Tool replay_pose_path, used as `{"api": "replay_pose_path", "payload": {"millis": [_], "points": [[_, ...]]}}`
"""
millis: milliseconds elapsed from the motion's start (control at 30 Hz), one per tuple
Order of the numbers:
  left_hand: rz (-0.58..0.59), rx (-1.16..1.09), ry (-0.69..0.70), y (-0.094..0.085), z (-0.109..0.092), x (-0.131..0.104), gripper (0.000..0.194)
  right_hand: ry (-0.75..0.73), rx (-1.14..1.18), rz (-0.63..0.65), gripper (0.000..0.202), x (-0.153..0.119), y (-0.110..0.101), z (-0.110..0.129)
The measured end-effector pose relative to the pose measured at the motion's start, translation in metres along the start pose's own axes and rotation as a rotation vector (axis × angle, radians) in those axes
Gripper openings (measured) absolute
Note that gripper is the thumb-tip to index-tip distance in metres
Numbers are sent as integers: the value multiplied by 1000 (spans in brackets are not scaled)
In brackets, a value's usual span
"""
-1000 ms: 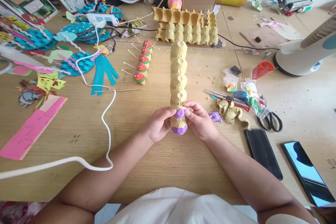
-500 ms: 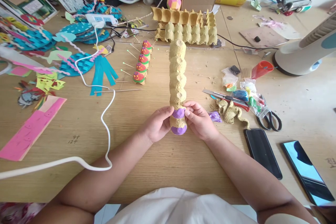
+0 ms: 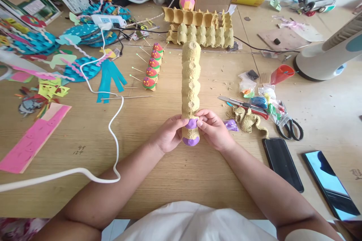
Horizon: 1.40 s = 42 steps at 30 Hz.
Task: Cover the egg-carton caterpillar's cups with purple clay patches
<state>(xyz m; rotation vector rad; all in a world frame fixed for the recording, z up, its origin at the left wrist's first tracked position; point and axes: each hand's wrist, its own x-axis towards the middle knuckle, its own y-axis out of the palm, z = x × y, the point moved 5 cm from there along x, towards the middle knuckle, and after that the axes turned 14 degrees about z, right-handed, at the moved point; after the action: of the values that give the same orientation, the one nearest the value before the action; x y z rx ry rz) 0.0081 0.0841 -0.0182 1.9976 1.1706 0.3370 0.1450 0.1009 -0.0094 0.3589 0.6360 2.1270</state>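
- Egg-carton strip (image 3: 190, 79), tan and knobbly, points away from the person above the middle of a wooden table (image 3: 169, 184), its near end between two bare hands; whether it touches the wood cannot be told.
- Purple coating (image 3: 191, 141) covers the nearest bump, and a purple patch (image 3: 192, 123) marks the next one up, with tan carton between.
- Left hand (image 3: 170, 134) is partly closed, its thumb pressed to the left edge of the upper patch; the other fingers curl at the strip's side, their tips hidden.
- Right hand (image 3: 214, 130) pinches the opposite edge, thumb at the patch and forefinger just above, the remaining fingers bent inward.
- Purple packet (image 3: 232, 125) lies just beside the right hand, near torn carton scraps (image 3: 249, 121) and a utility knife (image 3: 240, 102).
- Small bags of colored material (image 3: 258, 101) sit farther right, with black-handled scissors (image 3: 294, 130) near them and a red cup (image 3: 283, 74) beyond.
- Two phones, one dark (image 3: 283, 165) and one reflecting light (image 3: 330, 184), rest at the near right.
- Row of red-and-green smiling bumps (image 3: 151, 71) stands left of the strip's far half, near blue paper strips (image 3: 111, 79) and a white cable (image 3: 113, 131).
- Egg cartons (image 3: 205, 37) line the back, beneath a pink-and-yellow faceted ball (image 3: 187, 0).
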Motion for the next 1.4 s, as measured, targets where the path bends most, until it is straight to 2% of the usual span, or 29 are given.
{"api": "replay_pose_path", "payload": {"millis": [133,300,467,600,700,833,1000,1400], "points": [[-30,13,-4,-1,0,-1,31,-11,-21,10,28,0,1,0],[4,-29,4,1,0,1,33,-2,0,6,28,0,0,0],[1,-102,-12,3,0,2,46,-26,8,-8,28,0,-3,0],[31,-2,-22,5,-1,1,35,-54,-35,10,23,1,-4,0],[-7,22,-12,4,-1,0,28,-48,-81,-1,24,2,-5,0],[-12,-7,-5,5,0,0,29,-33,-66,-21,26,1,-6,-2],[-4,-84,12,5,0,2,41,-13,69,-51,30,0,-6,-4],[0,-33,9,-5,2,4,28,-24,108,-79,33,0,-7,-1]]}}
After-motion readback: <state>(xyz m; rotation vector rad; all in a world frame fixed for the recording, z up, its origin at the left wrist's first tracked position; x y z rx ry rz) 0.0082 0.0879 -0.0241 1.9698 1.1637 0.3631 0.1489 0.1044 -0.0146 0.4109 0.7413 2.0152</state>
